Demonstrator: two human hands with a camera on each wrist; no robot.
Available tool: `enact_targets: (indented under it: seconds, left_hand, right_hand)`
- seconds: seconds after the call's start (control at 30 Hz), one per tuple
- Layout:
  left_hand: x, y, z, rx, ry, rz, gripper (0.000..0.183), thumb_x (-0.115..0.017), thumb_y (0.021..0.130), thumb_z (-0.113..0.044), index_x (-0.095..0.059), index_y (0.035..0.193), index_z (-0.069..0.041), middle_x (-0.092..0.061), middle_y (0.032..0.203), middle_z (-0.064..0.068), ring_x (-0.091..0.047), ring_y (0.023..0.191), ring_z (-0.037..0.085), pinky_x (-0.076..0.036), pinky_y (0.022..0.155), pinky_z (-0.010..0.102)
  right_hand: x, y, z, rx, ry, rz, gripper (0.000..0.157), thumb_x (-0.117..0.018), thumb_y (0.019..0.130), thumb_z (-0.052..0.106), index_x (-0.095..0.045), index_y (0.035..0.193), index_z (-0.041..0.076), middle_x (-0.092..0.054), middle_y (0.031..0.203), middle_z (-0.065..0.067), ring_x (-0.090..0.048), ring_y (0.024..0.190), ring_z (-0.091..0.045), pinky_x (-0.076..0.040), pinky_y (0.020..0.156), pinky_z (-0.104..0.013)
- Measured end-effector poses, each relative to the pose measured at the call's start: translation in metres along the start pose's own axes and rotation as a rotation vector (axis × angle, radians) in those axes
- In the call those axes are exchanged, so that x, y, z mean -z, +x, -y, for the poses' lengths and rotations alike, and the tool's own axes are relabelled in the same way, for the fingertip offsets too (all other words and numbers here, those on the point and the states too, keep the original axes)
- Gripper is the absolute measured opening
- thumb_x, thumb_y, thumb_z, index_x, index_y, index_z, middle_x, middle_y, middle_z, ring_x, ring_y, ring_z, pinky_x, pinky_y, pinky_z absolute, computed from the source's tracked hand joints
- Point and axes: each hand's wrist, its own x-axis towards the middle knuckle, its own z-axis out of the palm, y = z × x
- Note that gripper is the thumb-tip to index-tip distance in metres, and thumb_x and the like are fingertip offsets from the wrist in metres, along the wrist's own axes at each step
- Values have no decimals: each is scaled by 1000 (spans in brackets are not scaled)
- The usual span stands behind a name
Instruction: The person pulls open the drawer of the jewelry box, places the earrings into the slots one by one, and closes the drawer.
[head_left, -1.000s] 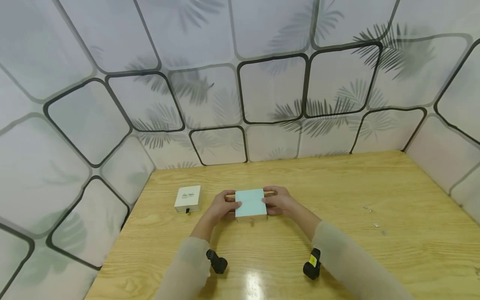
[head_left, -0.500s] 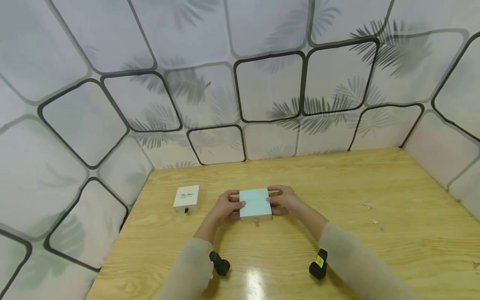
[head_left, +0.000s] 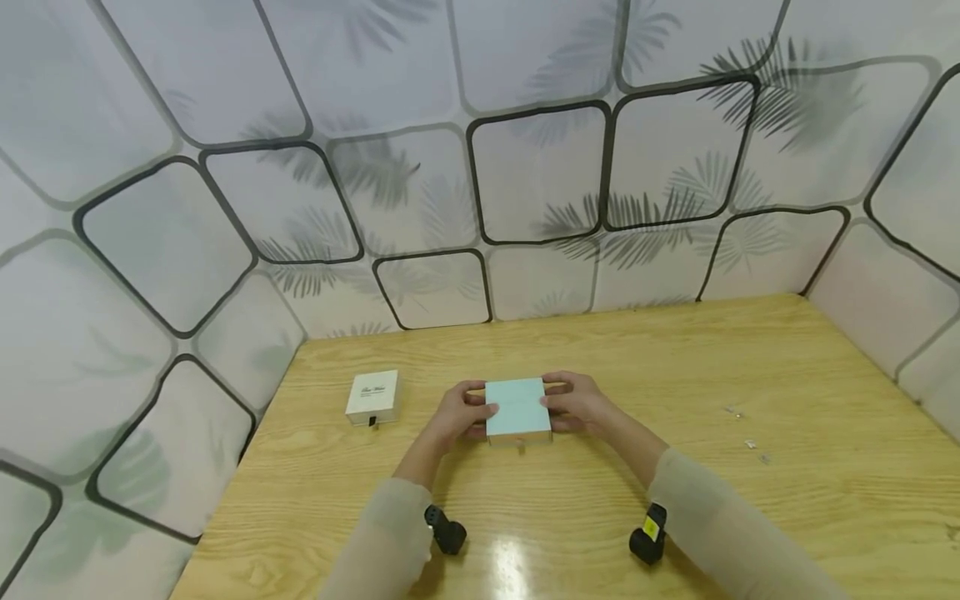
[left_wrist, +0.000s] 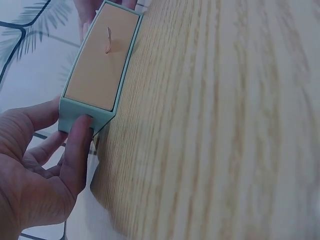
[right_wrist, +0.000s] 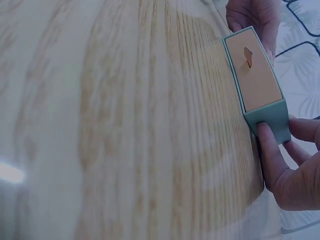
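Together, the left hand point(head_left: 459, 411) and right hand point(head_left: 577, 403) grip opposite sides of a mint-green drawer box point(head_left: 518, 407), its tan front point(left_wrist: 102, 70) and ribbon pull point(left_wrist: 108, 41) facing the person, on or just above the wood-grain table point(head_left: 555, 500), with a white lettered box point(head_left: 372, 393) to its left and small bits point(head_left: 750, 444) well off right.

Wooden table point(head_left: 637, 375), 1 white box point(head_left: 372, 395), 1 blue box point(head_left: 517, 407), small bits point(head_left: 750, 444)

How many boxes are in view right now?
2: the light blue box, held between the left hand and the right hand, and the white box, on the table to its left. None appears hidden.
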Motion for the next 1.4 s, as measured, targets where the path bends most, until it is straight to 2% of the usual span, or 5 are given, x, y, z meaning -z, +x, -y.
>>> enact_targets:
  seconds: [0.13, 0.3, 0.63, 1.1, 1.4]
  left_hand:
    - [0, -8, -8, 7, -18, 5, 58, -63, 90, -5, -35, 141, 1, -48, 122, 25, -62, 97, 30, -58, 78, 41]
    - [-2, -19, -25, -1, -6, 8, 56, -61, 90, -2, -36, 139, 5, -49, 119, 27, -63, 93, 30, -58, 76, 43]
    - [-5, -4, 0, -15, -18, -27, 59, -65, 88, -5, -37, 140, 1, -51, 121, 25, -64, 94, 29, -59, 74, 40]
    - [-13, -7, -4, -31, -31, -12, 59, -66, 87, -4, -38, 138, 3, -51, 118, 24, -64, 91, 28, -59, 75, 40]
    - [-19, -7, -2, -24, -30, -7, 60, -67, 87, -4, -37, 138, 3, -50, 118, 22, -62, 93, 29, -59, 74, 40]
  right_hand:
    - [-1, 1, 1, -2, -11, 6, 54, -61, 91, 3, -39, 140, 2, -40, 138, -28, -62, 99, -28, -59, 74, -37]
    - [-2, 2, 0, -23, 13, -8, 54, -61, 90, 2, -39, 140, 4, -41, 138, -26, -61, 95, -25, -59, 73, -35]
    - [-2, -3, 0, -29, 12, -18, 54, -59, 91, 1, -38, 141, 3, -41, 139, -26, -61, 93, -24, -59, 72, -33]
    - [5, -10, -2, -26, -7, -30, 55, -61, 91, 3, -39, 141, 4, -41, 138, -26, -59, 101, -27, -59, 72, -33]
    - [12, -13, -6, -15, -7, -18, 55, -59, 92, 4, -36, 142, 3, -38, 140, -27, -61, 97, -23, -59, 73, -33]
